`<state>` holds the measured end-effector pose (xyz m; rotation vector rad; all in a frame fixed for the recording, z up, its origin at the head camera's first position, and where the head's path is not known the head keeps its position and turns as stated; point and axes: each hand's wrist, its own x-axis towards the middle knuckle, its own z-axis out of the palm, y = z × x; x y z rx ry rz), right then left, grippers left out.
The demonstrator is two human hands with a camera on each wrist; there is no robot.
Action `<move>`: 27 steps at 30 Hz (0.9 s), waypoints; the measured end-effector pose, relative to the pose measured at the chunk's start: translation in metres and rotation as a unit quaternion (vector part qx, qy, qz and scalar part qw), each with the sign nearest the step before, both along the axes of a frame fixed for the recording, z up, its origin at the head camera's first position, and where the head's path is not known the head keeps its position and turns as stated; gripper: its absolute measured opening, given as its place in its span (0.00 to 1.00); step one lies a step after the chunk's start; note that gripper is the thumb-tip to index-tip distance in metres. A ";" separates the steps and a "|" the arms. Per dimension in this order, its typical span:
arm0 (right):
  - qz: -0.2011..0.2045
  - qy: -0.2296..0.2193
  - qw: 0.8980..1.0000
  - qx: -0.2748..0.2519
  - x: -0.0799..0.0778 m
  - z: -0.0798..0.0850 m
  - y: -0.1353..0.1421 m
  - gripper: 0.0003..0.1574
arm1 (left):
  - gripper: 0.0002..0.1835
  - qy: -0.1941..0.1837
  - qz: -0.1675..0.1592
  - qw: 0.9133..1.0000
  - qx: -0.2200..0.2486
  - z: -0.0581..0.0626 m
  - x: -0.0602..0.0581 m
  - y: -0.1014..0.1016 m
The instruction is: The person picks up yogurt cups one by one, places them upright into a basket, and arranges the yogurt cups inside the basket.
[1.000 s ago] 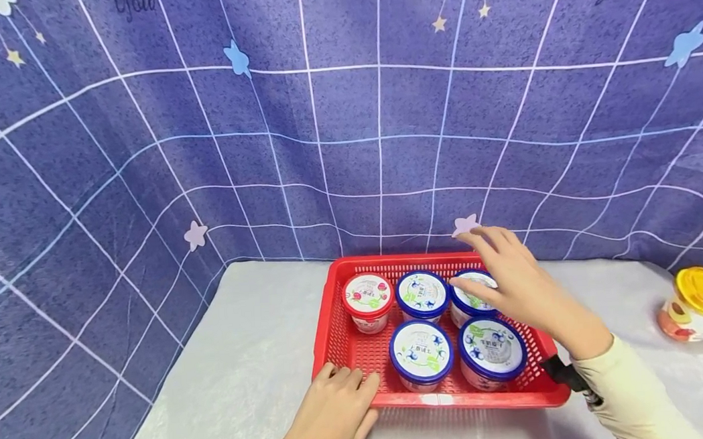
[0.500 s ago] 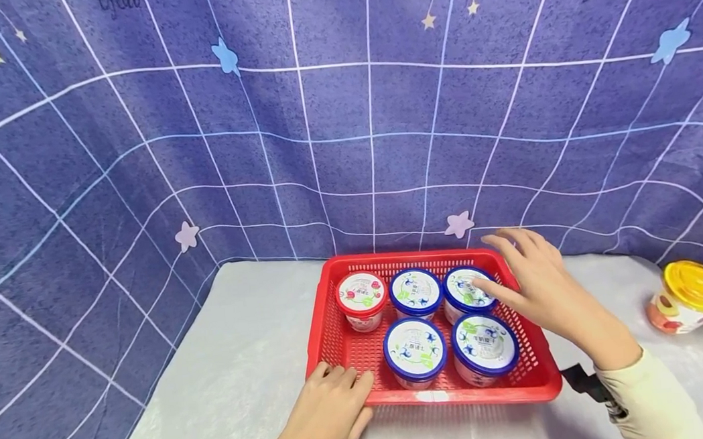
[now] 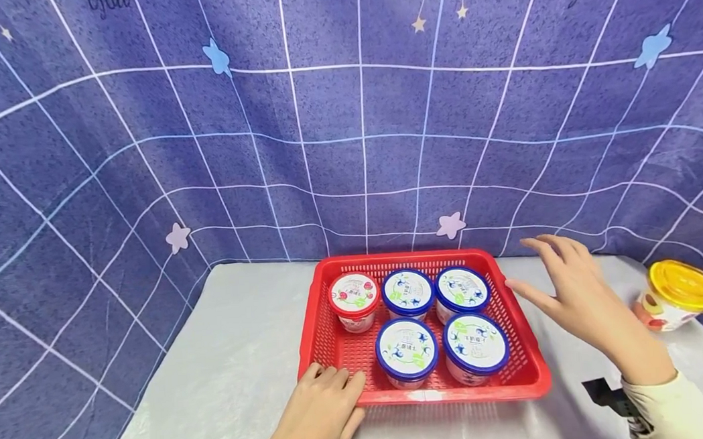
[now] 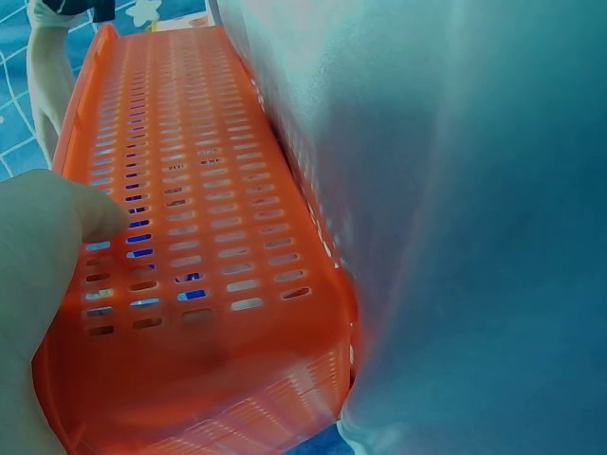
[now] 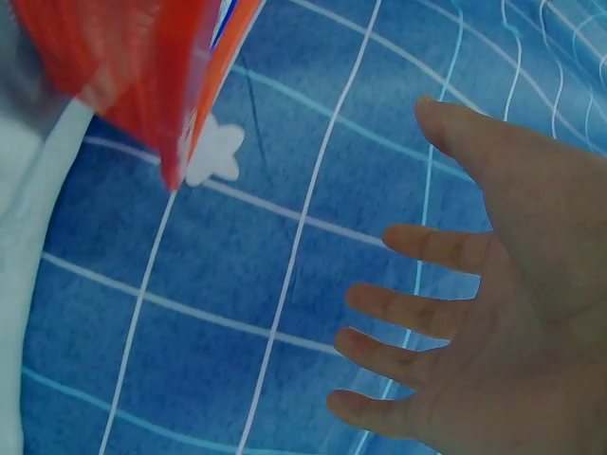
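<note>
A red plastic basket [image 3: 453, 394] with slotted walls stands on the table. Inside it are a red-lidded tub [image 3: 354, 293] at the back left and several blue-lidded tubs [image 3: 406, 347], all upright with printed white tops. My left hand [image 3: 320, 406] grips the basket's front rim near the left corner. In the left wrist view its thumb [image 4: 100, 213] presses the outer wall, while the other fingers are mostly hidden. To the right of the basket, my right hand [image 3: 582, 296] hangs in the air, fingers spread and holding nothing; the right wrist view shows the bare palm [image 5: 531, 294].
A yellow-lidded tub [image 3: 685, 290] stands at the table's right side, beyond my right hand. Behind the basket hangs a blue curtain [image 3: 336, 167] with a grid and stars. A pale cloth [image 3: 232, 347] covers the table.
My right hand has moved right, from above the back-right blue-lidded tub to outside the basket. The left hand keeps its grip on the rim. The head view has shifted slightly to the right.
</note>
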<state>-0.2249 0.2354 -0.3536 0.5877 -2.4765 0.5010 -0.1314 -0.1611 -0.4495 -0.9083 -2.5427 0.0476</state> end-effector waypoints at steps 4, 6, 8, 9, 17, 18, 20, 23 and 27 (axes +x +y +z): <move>-0.019 -0.006 1.000 -0.008 0.002 -0.002 0.011 0.42 | 0.15 -0.001 0.001 1.000 0.000 0.001 0.000 0.000; -0.028 -0.005 1.000 -0.012 0.003 -0.002 0.016 0.42 | 0.15 -0.004 0.002 1.000 0.000 0.002 0.001 0.001; -0.037 -0.007 0.999 -0.019 0.005 -0.002 0.020 0.42 | 0.15 -0.008 0.003 1.000 -0.002 0.003 0.001 0.001; -0.040 -0.007 0.999 -0.024 0.005 -0.002 0.022 0.41 | 0.15 -0.009 0.003 1.000 -0.002 0.003 0.001 0.001; -0.071 0.004 0.997 -0.028 0.007 -0.005 0.039 0.42 | 0.15 -0.011 0.000 1.000 -0.001 0.001 0.000 0.001; -0.074 0.005 0.997 -0.027 0.007 -0.006 0.041 0.42 | 0.15 -0.010 0.000 1.000 0.000 0.001 0.001 0.001; -0.079 0.007 0.996 -0.028 0.007 -0.007 0.046 0.42 | 0.15 -0.009 -0.001 1.000 0.001 0.001 0.000 0.001; -0.091 0.008 0.995 -0.029 0.006 -0.009 0.054 0.41 | 0.15 -0.010 0.000 1.000 0.001 0.001 0.000 0.001; -0.111 0.007 0.993 -0.031 0.005 -0.014 0.066 0.40 | 0.15 -0.011 0.000 1.000 -0.001 0.001 -0.001 0.000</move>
